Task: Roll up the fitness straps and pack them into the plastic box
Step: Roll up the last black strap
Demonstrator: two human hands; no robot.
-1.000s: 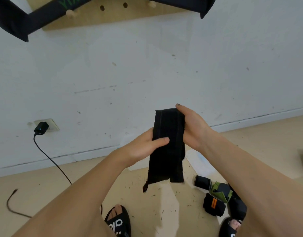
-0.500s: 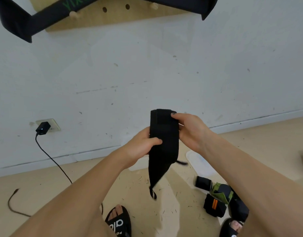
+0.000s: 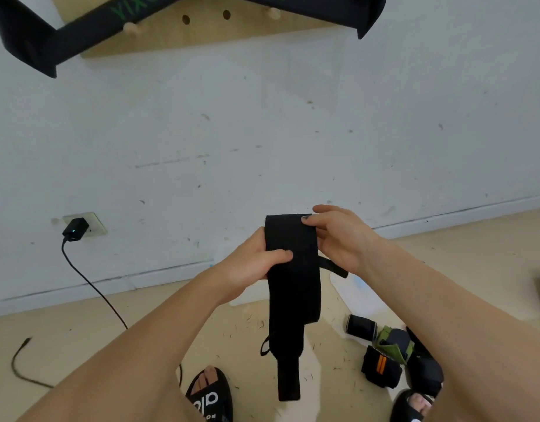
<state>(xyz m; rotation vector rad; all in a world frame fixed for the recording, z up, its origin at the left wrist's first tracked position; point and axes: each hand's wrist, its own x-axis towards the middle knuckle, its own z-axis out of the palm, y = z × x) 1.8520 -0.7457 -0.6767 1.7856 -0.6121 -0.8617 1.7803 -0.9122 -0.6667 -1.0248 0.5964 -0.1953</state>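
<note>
Left hand (image 3: 256,263): thumb clamped across the front of the black strap (image 3: 293,284), fingers curled behind it, pinching it just below the top fold. Looks like the anchor, so the roll has something to turn against. Right hand (image 3: 341,239): thumb and fingertips nip the top right corner of the fold, probably to start tucking the end over. So both hands grasp the same strap, neither is released.

Strap is up in the air in front of the wall, not rolled yet. Most of it hangs straight down, narrow tail and small loop at the bottom, which keeps it flat and untwisted for rolling.

Rolled straps (image 3: 381,367) lie in a pile on the floor (image 3: 80,345), lower right, beside the sandal (image 3: 411,406). Can't clearly make out the plastic box; a pale translucent shape behind the right wrist may be it. Judgement: early in this strap's roll.
</note>
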